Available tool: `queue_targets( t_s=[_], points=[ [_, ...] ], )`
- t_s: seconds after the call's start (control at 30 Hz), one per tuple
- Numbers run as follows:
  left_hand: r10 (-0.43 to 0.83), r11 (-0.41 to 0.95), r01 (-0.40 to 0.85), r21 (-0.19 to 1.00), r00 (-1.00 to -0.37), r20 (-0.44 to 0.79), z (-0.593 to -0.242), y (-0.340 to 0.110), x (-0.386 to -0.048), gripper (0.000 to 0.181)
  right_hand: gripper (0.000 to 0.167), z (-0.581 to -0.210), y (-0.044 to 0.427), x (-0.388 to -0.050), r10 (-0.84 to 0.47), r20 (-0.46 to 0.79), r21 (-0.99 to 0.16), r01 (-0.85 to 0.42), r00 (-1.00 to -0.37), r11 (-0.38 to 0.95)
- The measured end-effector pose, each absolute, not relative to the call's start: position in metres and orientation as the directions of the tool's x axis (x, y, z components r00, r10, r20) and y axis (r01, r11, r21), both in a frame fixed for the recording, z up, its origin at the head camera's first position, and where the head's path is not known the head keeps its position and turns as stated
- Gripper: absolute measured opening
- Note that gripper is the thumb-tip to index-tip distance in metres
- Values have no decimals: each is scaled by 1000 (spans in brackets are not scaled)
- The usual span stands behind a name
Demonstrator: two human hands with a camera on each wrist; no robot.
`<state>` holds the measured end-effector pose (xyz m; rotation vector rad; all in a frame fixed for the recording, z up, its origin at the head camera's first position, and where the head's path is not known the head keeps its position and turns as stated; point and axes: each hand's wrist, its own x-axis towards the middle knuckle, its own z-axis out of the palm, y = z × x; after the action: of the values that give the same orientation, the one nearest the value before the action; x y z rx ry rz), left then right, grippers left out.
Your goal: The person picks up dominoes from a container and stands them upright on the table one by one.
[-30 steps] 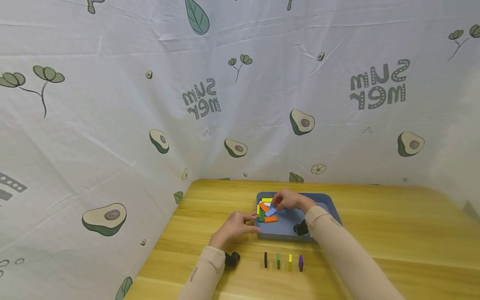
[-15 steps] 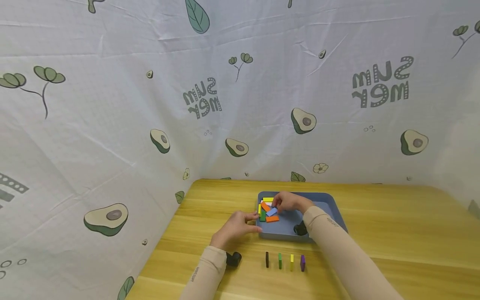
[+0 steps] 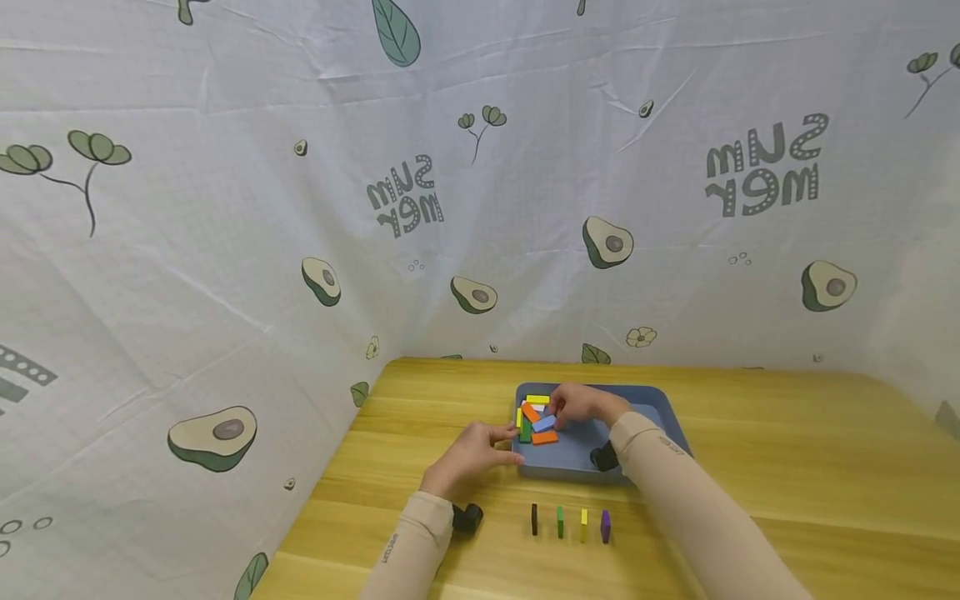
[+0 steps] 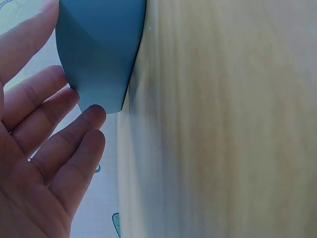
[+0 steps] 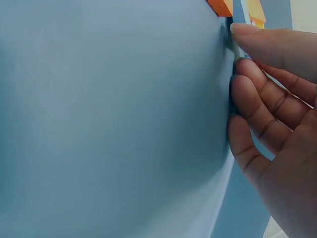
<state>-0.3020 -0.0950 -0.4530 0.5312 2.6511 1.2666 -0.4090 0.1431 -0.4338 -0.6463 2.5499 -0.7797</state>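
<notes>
In the head view, my right hand (image 3: 581, 404) reaches into the blue-grey tray (image 3: 577, 475) and pinches the right end of a blue domino block (image 3: 544, 424). The right wrist view shows that block edge-on at the thumb (image 5: 277, 47), its far side hidden. Around it in the tray lie orange (image 3: 545, 437), green (image 3: 526, 431), yellow (image 3: 537, 399) and white blocks, some overlapping. My left hand (image 3: 472, 454) rests at the tray's left front corner. Its fingers (image 4: 74, 153) are spread and lightly bent, touching the outer wall in the left wrist view.
In front of the tray, a row of thin blocks stands upright on the wooden table (image 3: 787, 467): black (image 3: 534, 519), green (image 3: 560, 522), yellow (image 3: 583, 526) and purple (image 3: 605, 527). A printed white cloth (image 3: 525, 192) hangs behind and to the left.
My right hand has shifted very slightly right, and the blue block looks a little more tilted. My left hand stays at the tray corner. The whole view has moved slightly.
</notes>
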Motion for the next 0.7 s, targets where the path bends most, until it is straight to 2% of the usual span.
queue_targets(
  t_s=[0.37,0.7],
  points=[
    [387,572,246,782,-922,7,-454,-96,-303,57,12,-419,158,-405,-587,-77,-669,-395,-806,630],
    [385,574,244,782,-923,5,-453,-96,-304,61,15,-397,172,-382,-577,27,-725,-413,-816,551]
  ],
)
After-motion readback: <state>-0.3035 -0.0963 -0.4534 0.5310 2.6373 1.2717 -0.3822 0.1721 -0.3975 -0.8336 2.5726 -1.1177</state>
